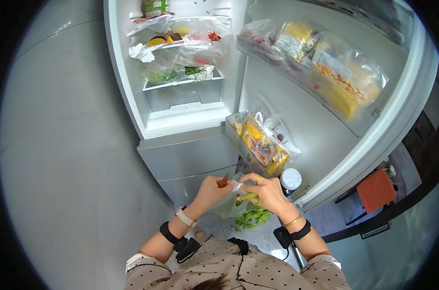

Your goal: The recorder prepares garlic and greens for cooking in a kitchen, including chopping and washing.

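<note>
In the head view both my hands meet in front of my chest, before the open fridge. My left hand point(211, 192) is closed around red chili peppers point(222, 182) and the rim of a clear plastic bag point(224, 206). With its fingers on the same bag's rim, my right hand point(265, 192) also grips the pale stems of a bunch of leafy greens point(253, 218), whose leaves hang down below the palm. The bag hangs between the hands; what it contains is hard to make out.
Bagged vegetables lie on the fridge shelves above a clear drawer point(185, 96). The open door's upper bin point(277, 61) and lower bin point(246, 150) hold bagged foods. A white-lidded jar point(291, 179) stands near my right hand. An orange chair point(377, 191) is beyond the door.
</note>
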`<state>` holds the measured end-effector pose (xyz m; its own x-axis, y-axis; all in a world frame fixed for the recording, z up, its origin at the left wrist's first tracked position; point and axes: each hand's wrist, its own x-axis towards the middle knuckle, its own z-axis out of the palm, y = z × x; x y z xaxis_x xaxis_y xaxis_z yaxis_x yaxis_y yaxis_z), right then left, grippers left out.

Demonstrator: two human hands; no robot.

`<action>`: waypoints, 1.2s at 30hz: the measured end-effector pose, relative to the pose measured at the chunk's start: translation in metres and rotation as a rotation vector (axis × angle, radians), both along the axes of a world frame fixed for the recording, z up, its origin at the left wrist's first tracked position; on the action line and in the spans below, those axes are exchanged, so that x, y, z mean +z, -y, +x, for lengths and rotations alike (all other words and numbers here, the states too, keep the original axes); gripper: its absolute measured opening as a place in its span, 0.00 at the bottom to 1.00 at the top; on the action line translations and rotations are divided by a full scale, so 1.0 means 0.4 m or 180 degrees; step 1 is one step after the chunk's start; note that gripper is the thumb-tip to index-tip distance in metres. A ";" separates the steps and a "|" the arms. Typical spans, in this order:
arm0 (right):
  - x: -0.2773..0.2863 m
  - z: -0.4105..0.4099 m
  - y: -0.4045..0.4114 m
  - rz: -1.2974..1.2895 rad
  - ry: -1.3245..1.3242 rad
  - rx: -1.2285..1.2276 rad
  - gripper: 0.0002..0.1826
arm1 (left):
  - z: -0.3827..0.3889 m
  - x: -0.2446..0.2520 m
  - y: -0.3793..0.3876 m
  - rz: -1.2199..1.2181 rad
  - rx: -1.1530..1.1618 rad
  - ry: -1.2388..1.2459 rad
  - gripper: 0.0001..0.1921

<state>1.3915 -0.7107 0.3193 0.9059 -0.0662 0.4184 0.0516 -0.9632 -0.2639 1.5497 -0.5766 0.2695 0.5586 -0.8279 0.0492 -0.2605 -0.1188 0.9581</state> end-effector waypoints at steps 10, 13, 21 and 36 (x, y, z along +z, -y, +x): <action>-0.016 -0.078 -0.007 0.0552 0.0923 0.0201 0.19 | 0.207 -0.077 -0.056 0.0172 0.1212 0.1241 0.14; 0.007 -0.099 -0.019 0.0490 0.0985 -0.0161 0.20 | 0.292 -0.128 -0.102 0.0443 0.1519 0.1476 0.14; 0.060 0.030 -0.071 0.0242 0.1056 -0.0110 0.23 | 0.154 -0.114 -0.093 -0.0533 0.0084 0.0509 0.11; 0.137 -0.194 -0.106 0.0215 0.1305 -0.0694 0.20 | 0.193 0.155 0.048 0.0068 0.0070 0.0791 0.16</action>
